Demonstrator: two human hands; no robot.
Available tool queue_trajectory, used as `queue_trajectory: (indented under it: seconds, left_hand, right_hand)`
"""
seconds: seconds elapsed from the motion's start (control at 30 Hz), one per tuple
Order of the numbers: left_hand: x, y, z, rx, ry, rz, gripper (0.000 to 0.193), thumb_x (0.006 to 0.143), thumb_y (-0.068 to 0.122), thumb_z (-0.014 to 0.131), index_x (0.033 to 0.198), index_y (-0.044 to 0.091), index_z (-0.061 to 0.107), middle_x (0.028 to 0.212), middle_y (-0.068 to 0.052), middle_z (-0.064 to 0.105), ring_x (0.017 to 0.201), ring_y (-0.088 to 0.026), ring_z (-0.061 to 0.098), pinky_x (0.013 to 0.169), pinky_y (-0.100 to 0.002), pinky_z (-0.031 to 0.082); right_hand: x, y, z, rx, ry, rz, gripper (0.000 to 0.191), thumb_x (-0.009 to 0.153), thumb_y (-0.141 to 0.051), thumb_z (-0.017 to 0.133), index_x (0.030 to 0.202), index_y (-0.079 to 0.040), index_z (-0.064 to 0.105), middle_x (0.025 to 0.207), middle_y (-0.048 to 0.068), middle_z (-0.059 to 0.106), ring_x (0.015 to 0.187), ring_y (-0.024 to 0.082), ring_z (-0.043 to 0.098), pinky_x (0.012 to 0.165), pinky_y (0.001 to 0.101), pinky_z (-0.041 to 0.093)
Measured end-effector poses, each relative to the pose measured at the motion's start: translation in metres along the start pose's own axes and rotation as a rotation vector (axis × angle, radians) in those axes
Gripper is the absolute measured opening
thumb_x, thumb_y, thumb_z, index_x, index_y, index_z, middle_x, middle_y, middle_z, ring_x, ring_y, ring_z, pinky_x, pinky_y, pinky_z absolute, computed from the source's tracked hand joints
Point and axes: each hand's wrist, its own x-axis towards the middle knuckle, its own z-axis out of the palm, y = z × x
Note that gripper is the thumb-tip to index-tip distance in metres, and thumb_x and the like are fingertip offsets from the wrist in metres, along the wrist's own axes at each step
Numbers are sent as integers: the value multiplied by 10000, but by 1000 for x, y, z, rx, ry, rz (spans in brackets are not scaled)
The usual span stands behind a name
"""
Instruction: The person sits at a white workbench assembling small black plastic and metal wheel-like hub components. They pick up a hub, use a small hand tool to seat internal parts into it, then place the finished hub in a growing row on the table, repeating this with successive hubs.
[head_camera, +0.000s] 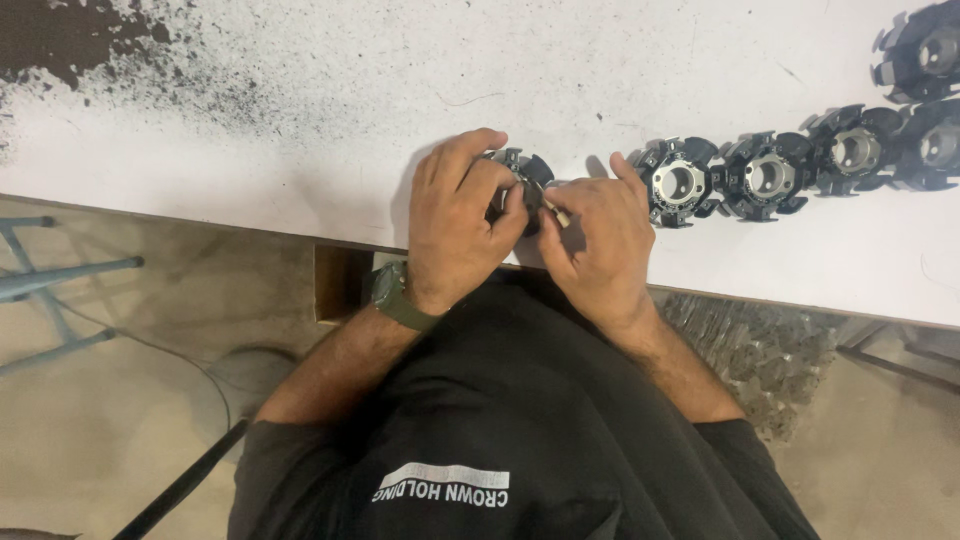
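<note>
2 hands, left (455, 225) and right (595, 240), clench 1 black finned part (528, 172) at the white table (300, 130) edge.

Left of the hands: the white tabletop (300, 150) lies bare up to the black powder stain (70, 40) in the far corner; broad room to pass.
Beyond the hands: open tabletop toward the far edge.
Right of the hands: a curving row of black finned rotor parts (770, 175) starts just beside the right hand (595, 240) and blocks sideways travel.
Near edge, right: a bare strip between the row and the tabletop's edge.
Between the hands: filled by the held black finned part (525, 180); the left hand (460, 220) sits close against it.
</note>
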Motion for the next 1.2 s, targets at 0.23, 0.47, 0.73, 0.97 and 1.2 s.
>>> queue_trajectory:
  seconds: [0.23,0.47,0.73,0.97,1.2]
  left_hand:
    - [-1,-1,-6,-31,-30,5,167,901,75,780,1028,72,671,1373,-94,581,1265,-290,564,1093,-467,453]
    - [3,2,-15,-31,-123,34,172,848,102,786,989,77,690,1353,-105,585,1311,-312,534,1103,-470,413]
    - [4,6,-6,-12,-82,-37,126,923,128,784,991,84,688,1325,-76,611,1218,-281,570,1054,-471,434]
    - [1,4,1,44,-69,-42,132,894,109,758,936,77,637,1321,-71,603,1237,-296,572,1087,-493,410]
    - [-1,0,3,54,-74,-41,130,873,92,734,932,68,620,1307,-92,587,1233,-292,557,1093,-497,409]
  right_hand:
    - [1,-1,1,-15,-13,7,267,879,2,786,1104,-68,662,1042,69,701,1021,268,680,1189,538,433]
    - [8,-1,-6,0,-77,-2,238,878,-2,773,1071,-71,651,1029,64,704,1036,279,694,1200,550,443]
    - [4,1,-6,57,-37,20,220,900,-3,755,1083,-51,643,1007,85,700,1030,306,711,1188,547,470]
    - [-4,6,-4,131,21,56,190,946,-4,747,1093,-34,631,989,100,698,927,280,702,1182,532,514]
    - [-3,1,-3,94,-11,35,232,913,15,755,1098,-50,630,1014,80,701,984,281,703,1167,543,479]
